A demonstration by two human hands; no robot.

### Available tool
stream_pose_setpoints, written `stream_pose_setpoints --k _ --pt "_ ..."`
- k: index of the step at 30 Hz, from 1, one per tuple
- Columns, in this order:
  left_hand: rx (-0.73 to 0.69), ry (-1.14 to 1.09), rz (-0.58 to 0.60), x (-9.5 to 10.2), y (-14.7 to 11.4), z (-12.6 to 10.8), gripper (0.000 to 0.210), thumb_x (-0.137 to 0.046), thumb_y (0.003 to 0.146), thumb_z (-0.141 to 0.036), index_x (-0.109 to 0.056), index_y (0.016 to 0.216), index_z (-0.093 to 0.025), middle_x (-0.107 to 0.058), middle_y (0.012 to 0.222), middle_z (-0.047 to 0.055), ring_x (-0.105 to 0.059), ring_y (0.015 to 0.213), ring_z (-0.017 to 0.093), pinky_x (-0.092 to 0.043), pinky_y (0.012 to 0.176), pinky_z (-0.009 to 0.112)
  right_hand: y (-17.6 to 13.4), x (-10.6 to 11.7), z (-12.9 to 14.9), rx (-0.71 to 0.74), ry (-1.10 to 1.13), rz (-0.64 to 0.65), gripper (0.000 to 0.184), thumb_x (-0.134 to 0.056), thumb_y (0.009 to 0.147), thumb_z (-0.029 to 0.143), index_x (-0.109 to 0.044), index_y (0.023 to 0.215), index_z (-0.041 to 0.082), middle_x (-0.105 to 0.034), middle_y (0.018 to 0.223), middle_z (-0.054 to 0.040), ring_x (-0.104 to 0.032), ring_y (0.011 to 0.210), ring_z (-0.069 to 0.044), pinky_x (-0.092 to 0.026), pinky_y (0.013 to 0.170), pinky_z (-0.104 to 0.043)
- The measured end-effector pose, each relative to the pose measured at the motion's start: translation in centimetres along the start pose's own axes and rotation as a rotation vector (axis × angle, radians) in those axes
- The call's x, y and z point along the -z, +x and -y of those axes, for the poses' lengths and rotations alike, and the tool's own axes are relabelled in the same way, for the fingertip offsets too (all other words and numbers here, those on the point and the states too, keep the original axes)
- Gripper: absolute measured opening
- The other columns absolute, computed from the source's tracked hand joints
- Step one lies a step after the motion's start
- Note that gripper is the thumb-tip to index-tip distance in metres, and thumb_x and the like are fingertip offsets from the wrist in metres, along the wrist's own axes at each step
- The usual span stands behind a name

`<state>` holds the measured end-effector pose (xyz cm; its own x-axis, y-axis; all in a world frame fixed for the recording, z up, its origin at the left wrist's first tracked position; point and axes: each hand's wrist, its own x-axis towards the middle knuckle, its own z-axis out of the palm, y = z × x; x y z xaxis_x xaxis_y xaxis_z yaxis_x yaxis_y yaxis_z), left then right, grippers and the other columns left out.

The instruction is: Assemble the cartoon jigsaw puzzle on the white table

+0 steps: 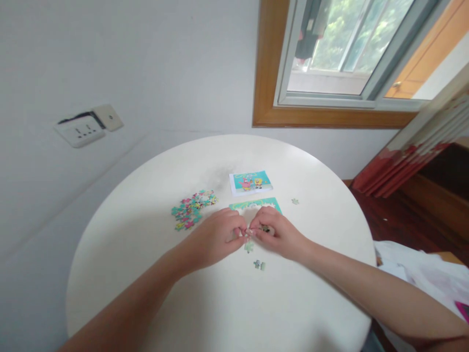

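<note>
My left hand (220, 234) and my right hand (280, 234) meet near the middle of the table, thumbs and fingertips pinched together. Between them is a small jigsaw piece (249, 231); whether it is one piece or two joined, I cannot tell. Just beyond, a partly assembled puzzle (274, 202) shows its green-blue top edge, the rest hidden by my hands. A pale green jigsaw piece (248, 247) lies right below my fingertips. Closer to me are some greyish-green pieces (260, 265). To the left of my left hand spreads a pile of mixed jigsaw pieces (190, 211).
A picture card (252, 182) with two cartoon figures lies behind the puzzle. One loose piece (295, 201) sits to its right. The round white table (205, 313) stands against a wall with a socket (82, 131). White plastic bags (421, 278) are beside the table at right.
</note>
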<state>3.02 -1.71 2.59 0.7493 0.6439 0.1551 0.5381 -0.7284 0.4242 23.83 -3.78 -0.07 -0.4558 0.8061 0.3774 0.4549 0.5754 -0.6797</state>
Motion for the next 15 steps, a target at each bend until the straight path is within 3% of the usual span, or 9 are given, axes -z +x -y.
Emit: stream_pose_setpoints --k 3,6,10,15 --pt "0.01 0.011 -0.069 -0.8 0.4 0.3 0.009 -0.056 0.088 -0.025 -0.059 0.084 -0.018 -0.06 0.082 0.002 -0.053 0.084 0.019 -0.039 0.077 0.03 0.5 0.2 -0.7 -0.065 0.086 -0.07 0.015 -0.059 0.088 0.022 -0.065 0.075 0.018 -0.059 0.073 -0.001 -0.055 0.078 -0.014 -0.04 0.077 -0.03" --pt "0.008 0.08 -0.086 -1.1 0.5 0.7 0.007 -0.061 0.085 -0.023 -0.062 0.09 -0.019 -0.06 0.089 0.003 -0.052 0.09 0.021 -0.039 0.081 0.033 0.9 0.7 -1.6 -0.11 0.018 -0.092 0.015 -0.061 0.087 0.022 -0.067 0.073 0.018 -0.061 0.073 -0.0013 -0.055 0.078 -0.015 -0.039 0.079 -0.03" --pt "0.055 0.173 -0.133 -1.3 0.5 0.8 0.006 -0.061 0.085 -0.021 -0.064 0.09 -0.019 -0.059 0.089 0.004 -0.051 0.09 0.022 -0.039 0.083 0.035 1.0 1.4 -2.7 -0.131 -0.181 -0.039 0.01 -0.066 0.083 0.024 -0.07 0.074 0.02 -0.064 0.079 -0.0028 -0.054 0.085 -0.018 -0.036 0.081 -0.033" --pt "0.106 0.215 -0.09 -2.2 1.0 0.3 0.015 -0.067 0.083 -0.031 -0.066 0.094 -0.02 -0.059 0.093 0.005 -0.05 0.095 0.023 -0.04 0.086 0.037 0.9 1.1 -2.7 -0.136 -0.364 0.052 0.011 -0.064 0.085 0.028 -0.07 0.077 0.022 -0.063 0.086 -0.0029 -0.051 0.092 -0.02 -0.032 0.08 -0.033"
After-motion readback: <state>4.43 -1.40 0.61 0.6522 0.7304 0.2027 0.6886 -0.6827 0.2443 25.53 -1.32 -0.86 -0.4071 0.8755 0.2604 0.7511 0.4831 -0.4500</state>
